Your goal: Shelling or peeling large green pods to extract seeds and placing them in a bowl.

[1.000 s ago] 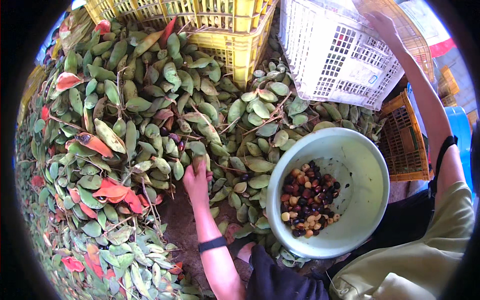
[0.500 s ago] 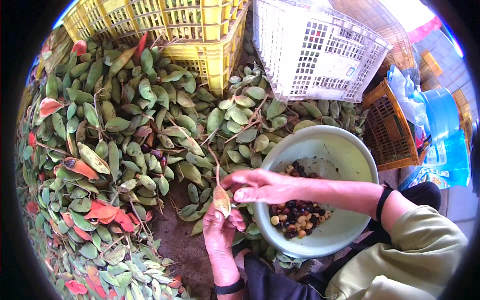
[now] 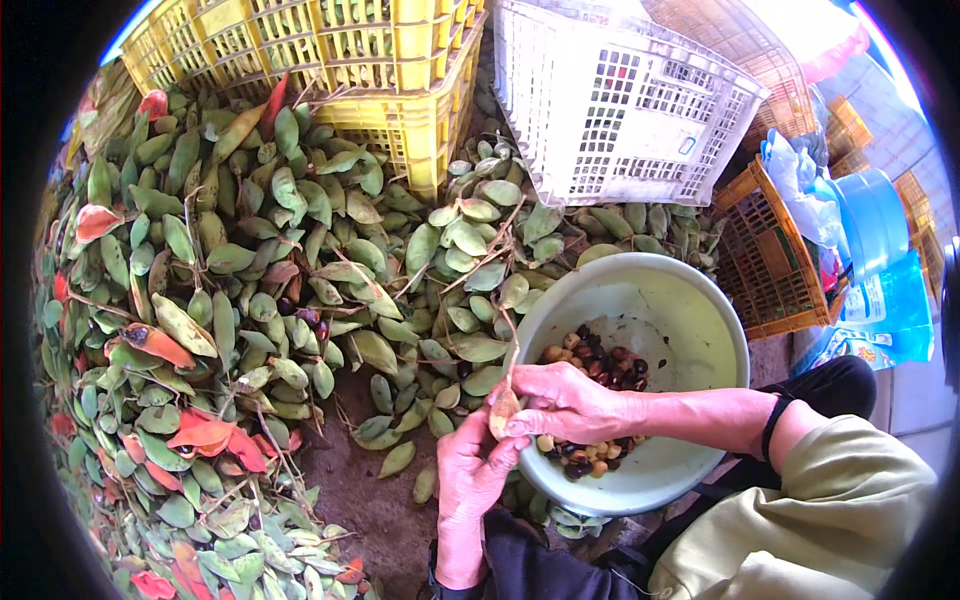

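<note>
My left hand (image 3: 470,475) comes up from below, its fingers closed on a brownish seed pod (image 3: 503,412) on a long thin stem. My right hand (image 3: 565,402) reaches across from the right and pinches the same pod from its other side. The pod is upright, its stem rising from the top, and my fingers partly cover it. Beside and partly under my right hand stands a pale green bowl (image 3: 705,300). Dark and cream-coloured seeds (image 3: 605,362) lie in it; my right hand and forearm hide some of them.
Heaped green pods (image 3: 230,257) fill the left and back, with split red pods (image 3: 215,435) among them. Behind stand stacked yellow crates (image 3: 400,120) and a tilted white crate (image 3: 640,120). An orange-brown crate (image 3: 770,250) and blue tubs (image 3: 870,230) are at the right.
Both hands have moved right with the pod, to the bowl's left rim. My right hand has closed on the pod, and its long stem has shifted right along with it.
</note>
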Demonstrator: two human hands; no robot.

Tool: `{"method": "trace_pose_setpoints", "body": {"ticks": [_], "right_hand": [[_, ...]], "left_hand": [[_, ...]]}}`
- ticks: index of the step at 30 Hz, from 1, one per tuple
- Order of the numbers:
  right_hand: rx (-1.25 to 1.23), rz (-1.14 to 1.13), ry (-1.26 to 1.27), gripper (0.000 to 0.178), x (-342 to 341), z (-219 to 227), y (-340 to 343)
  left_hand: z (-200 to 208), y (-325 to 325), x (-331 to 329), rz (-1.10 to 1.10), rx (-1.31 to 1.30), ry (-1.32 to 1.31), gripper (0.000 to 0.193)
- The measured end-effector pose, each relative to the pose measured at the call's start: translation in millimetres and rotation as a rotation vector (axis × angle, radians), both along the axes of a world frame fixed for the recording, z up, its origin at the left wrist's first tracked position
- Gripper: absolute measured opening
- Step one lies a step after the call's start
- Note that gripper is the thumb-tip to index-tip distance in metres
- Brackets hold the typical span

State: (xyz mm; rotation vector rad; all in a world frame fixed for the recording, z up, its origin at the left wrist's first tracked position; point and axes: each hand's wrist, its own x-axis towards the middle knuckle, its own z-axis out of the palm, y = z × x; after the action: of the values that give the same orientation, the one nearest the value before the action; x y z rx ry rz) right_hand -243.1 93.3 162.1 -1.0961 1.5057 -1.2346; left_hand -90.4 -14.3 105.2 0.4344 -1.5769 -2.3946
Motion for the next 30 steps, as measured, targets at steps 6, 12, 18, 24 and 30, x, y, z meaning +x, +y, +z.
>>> {"method": "trace_pose_setpoints", "body": {"ticks": [6, 12, 18, 24, 30], "right_hand": [[0.08, 0.014, -0.157, 0.035, -6.0, 0.5, 35.6], [0.081, -0.024, 0.24, 0.024, -16.0, -17.3, 57.9], [0.003, -0.189, 0.495, 0.033, 1.7, -19.8, 57.4], [-0.01, -0.207, 0.198, 0.027, -7.6, -19.7, 63.3], [0.12, -0.484, 0.186, 0.029, -57.4, 25.4, 53.2]], "left_hand": [[-4.4, 14.5, -9.3, -0.16, -0.132, -0.086, 0.033], [-7.7, 36.6, -25.8, -0.095, -0.316, -0.152, 0.035], [-23.2, 43.7, -38.4, 0.037, -0.302, -0.06, 0.037], [-19.4, 49.1, -42.2, -0.055, -0.011, -0.129, 0.035], [-11.3, 47.7, -35.9, 0.011, 0.006, -0.133, 0.025]]}}
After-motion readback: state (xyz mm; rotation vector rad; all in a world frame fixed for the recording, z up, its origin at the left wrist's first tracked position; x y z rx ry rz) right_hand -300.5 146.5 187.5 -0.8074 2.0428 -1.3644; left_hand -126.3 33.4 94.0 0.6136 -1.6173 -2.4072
